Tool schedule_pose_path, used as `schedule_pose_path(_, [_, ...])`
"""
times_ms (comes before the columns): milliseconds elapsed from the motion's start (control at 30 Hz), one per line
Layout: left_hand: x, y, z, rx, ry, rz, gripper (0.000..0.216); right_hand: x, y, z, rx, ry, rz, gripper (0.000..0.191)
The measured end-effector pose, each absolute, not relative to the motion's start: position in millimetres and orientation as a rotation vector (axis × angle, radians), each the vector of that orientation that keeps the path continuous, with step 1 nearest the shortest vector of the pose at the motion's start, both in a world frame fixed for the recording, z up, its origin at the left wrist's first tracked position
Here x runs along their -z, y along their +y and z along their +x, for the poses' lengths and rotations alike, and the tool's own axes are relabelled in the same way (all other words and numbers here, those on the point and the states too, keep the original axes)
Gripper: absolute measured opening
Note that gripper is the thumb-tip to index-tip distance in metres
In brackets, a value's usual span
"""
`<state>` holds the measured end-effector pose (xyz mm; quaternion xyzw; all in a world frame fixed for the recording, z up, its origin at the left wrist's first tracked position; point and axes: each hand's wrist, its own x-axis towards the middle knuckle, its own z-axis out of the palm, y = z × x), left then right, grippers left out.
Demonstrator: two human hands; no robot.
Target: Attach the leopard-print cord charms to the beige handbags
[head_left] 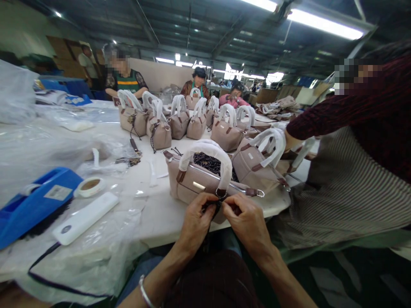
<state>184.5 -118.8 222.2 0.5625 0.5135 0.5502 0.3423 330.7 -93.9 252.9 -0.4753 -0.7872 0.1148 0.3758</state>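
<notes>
A taupe handbag (180, 179) stands at the table's front edge, its handles (205, 147) wrapped in white padding. At the base of the front handle, my left hand (197, 218) pinches a dark cord (217, 208) by the metal ring. My right hand (246, 218) is closed against the same spot from the other side, thumb and finger together on the cord. The cord's exact path is partly hidden by my fingers. A heap of black speckled cords (208, 163) shows behind the front handle. A zipper tab with a ring (257, 193) sticks out at the bag's right end.
Several similar handbags (226, 132) stand across the table (150, 222). To the left lie a blue tape dispenser (61, 175), a tape roll (90, 187), a white corded device (86, 218) and plastic sheeting. A co-worker's arm (321, 111) reaches in at right; other people sit opposite.
</notes>
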Motion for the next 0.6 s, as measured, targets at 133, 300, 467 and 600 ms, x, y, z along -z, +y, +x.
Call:
schedule_pose_path(133, [-222.7,-116.5,182.3,-1.445,1.343,1.546,0.017,-250.0,-95.7,329.1,-0.344,-1.975,-1.24,0.015])
schedule_pose_path(300, [-225.2,-112.5,179.6,-1.424,1.336,1.662,0.024,-248.9,-97.8,329.7,-0.355,-1.928,-1.247,0.014])
schedule_pose_path(467, [-226.3,-111.0,177.1,-1.412,1.302,1.689,0.026,-245.5,-98.8,330.1,-0.323,-1.896,-1.256,0.014])
schedule_pose_path(600, [-224.1,-110.1,177.9,-1.405,1.318,1.643,0.024,-239.9,-100.5,329.7,-0.483,-1.837,-1.269,0.016])
